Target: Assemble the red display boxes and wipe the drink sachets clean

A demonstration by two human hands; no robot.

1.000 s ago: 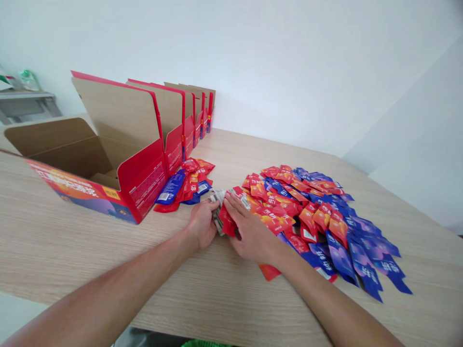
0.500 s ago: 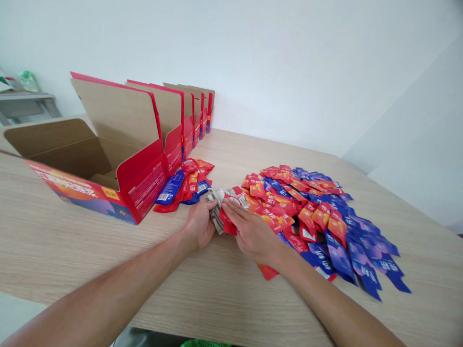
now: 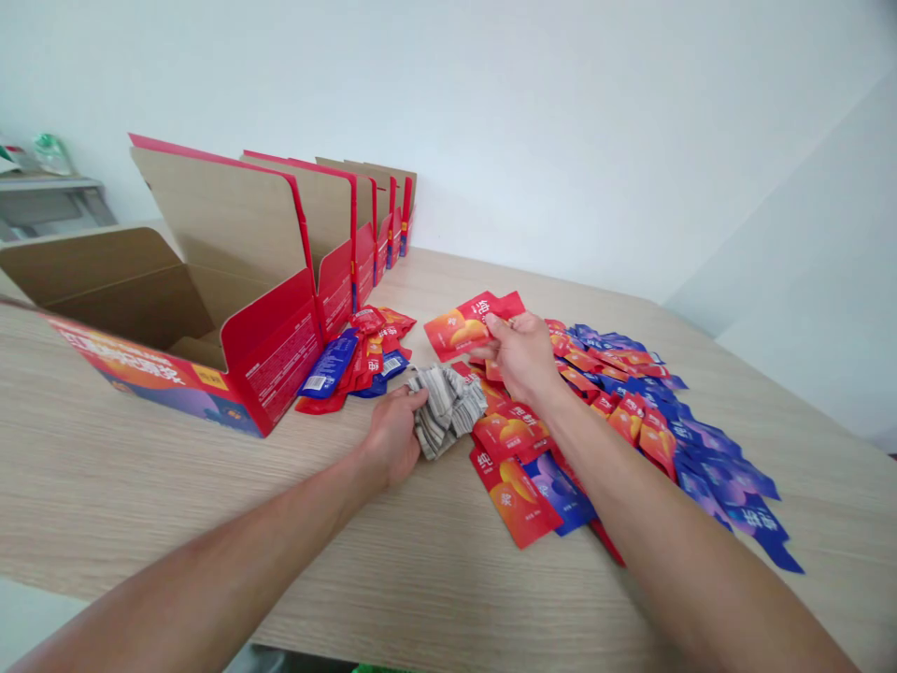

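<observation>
In right hand (image 3: 522, 360), red sachet (image 3: 466, 327)

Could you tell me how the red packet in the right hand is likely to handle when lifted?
Probably light: the right hand holds the red packet up, pinched at one edge. Likely semi-stiff, since it juts out flat from that grip without drooping. Its glossy film may be slippery; the loose packets on the table lie fanned.
</observation>
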